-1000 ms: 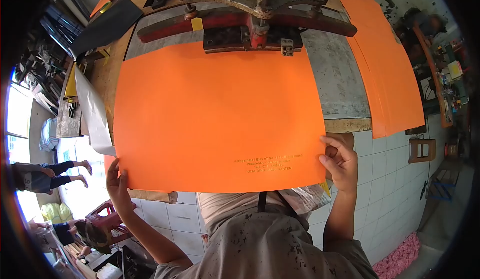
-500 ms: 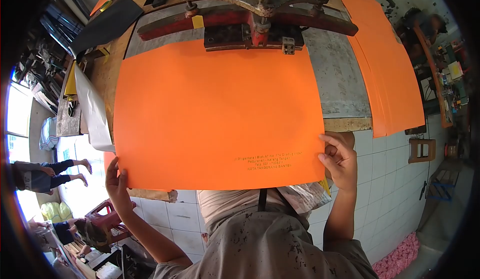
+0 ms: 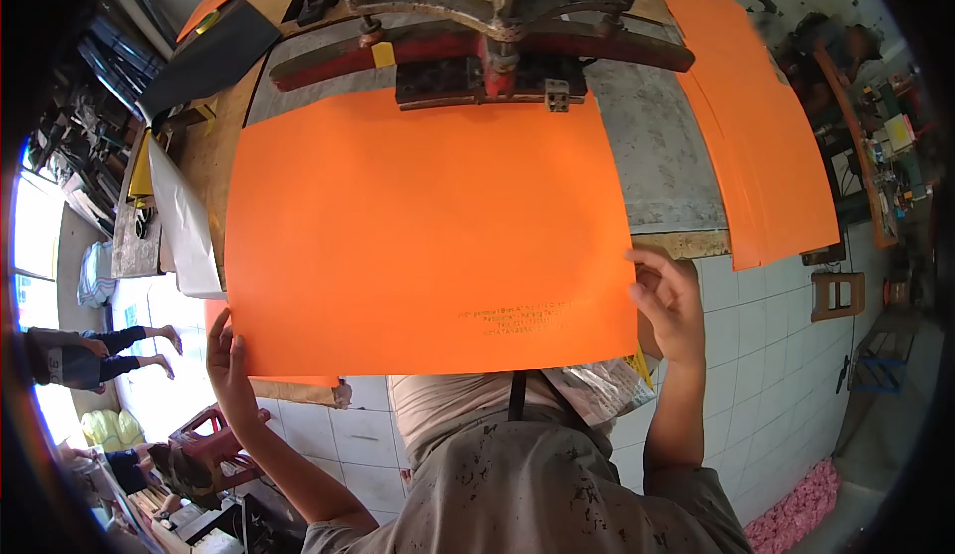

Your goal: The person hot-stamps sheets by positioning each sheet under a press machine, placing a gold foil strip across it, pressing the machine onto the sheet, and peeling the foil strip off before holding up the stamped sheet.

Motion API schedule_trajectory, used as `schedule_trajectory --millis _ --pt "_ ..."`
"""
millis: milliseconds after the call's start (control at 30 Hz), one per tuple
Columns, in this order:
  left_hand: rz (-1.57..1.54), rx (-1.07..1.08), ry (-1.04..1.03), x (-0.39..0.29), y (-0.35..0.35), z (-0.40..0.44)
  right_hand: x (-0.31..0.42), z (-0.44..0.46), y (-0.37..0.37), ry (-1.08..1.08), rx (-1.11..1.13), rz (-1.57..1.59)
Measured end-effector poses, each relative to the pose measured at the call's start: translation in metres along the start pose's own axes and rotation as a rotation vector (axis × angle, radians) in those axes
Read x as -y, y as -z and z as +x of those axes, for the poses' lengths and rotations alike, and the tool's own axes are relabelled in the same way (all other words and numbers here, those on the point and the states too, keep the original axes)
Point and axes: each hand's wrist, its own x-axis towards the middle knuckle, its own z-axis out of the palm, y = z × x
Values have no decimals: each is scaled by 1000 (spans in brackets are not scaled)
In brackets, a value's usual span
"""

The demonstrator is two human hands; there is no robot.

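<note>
A large orange sheet (image 3: 428, 226) with a few lines of small printed lettering near its lower right lies in front of me, its far edge under a press (image 3: 487, 52) with a red crossbar and a dark block. At the sheet's lower left corner, my left hand (image 3: 229, 365) is closed on the edge, thumb beside the fingers. My right hand (image 3: 671, 305) is at the right edge with thumb and index finger apart; their tips meet or nearly meet the edge. Part of another orange layer shows below the sheet's lower left.
More orange sheets (image 3: 766, 146) hang over the table's right side. Black sheet material (image 3: 214, 52) and a white sheet (image 3: 184, 216) are at the left. A wooden stool (image 3: 838, 296) stands on the tiled floor at right. Another person (image 3: 75, 355) is at far left.
The orange sheet's right edge and lettering have shifted slightly left in view. My right thumb has come off the sheet's face, and the fingers have spread. My left hand stays on its corner.
</note>
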Motion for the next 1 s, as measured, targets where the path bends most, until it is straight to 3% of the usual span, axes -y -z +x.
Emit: schedule_trajectory --millis 133,200,333,433,467,500,567,633,700,767,867,900,933,1000 --pt "-11 31 23 -29 -12 -2 32 7 -5 60 -33 -470" --pt "-53 8 -30 -52 -22 -21 60 -11 -10 50 -127 -379" --pt "-355 657 148 -34 -7 -47 88 -59 64 131 -150 -627" --pt "-213 908 315 -90 -101 -80 116 -81 145 73 -249 -811" --pt "-117 1084 20 -85 -135 -84 125 -82 174 67 -305 -907" --pt "-131 1163 -74 -86 -175 -95 134 -80 204 58 -360 -1001" --pt "-136 1142 -59 -119 -248 -115 149 -67 273 58 -361 -1047" --pt "-27 1290 -101 -147 -317 -113 165 -44 333 140 -395 -1102" --pt "-302 1204 -189 -166 -388 -112 179 -17 397 148 -422 -1326" --pt "-745 1121 -125 -174 -453 -116 170 10 466 205 -474 -1365" --pt "-549 1070 -186 -186 -466 -113 128 33 524 229 -606 -1783" --pt "-389 1091 -342 -166 -469 -109 124 40 471 -1 -738 -1926" --pt "-228 1102 -494 -140 -461 -107 101 51 462 -5 -763 -1861" --pt "-3 1363 -370 -139 -399 -100 53 67 417 43 -774 -1894"
